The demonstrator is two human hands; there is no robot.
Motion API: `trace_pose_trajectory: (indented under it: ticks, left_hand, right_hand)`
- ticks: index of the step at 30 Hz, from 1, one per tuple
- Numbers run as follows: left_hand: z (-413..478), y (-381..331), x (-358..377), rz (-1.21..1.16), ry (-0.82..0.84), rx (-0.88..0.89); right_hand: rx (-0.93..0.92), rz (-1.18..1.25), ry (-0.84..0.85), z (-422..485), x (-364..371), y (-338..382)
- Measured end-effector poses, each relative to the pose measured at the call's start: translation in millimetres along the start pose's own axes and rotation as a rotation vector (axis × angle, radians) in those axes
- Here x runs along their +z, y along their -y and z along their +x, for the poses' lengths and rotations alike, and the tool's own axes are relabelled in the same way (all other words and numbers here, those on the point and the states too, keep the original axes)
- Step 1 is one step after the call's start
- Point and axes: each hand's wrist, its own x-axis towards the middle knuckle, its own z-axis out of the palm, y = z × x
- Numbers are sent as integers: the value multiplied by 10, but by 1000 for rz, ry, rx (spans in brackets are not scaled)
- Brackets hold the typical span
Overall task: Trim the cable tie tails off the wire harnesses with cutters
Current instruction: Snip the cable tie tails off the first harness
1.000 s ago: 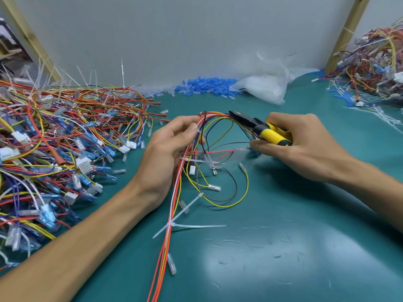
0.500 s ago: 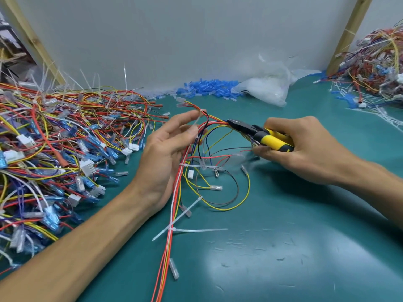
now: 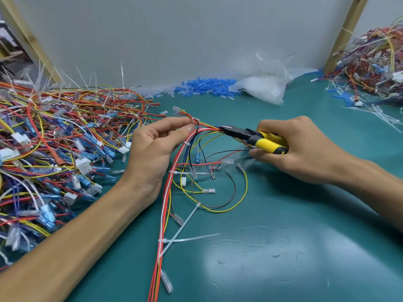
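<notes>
As left hand pinches one harness, right hand, one cutters

A harness of red, white, yellow and blue wires is spread on the teal worktop. Yellow-handled cutters are held at its far end, black nose among the wires. Two untrimmed white tie tails are crossed beside its near trunk.
</notes>
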Motion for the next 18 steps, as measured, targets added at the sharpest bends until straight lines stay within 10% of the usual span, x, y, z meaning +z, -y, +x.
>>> trace_pose_trajectory:
  ticks: [18]
  left_hand:
    - [12,-9,-27,14,-20,-163]
  right_hand:
    - [-113,-49,81,-32,14,137]
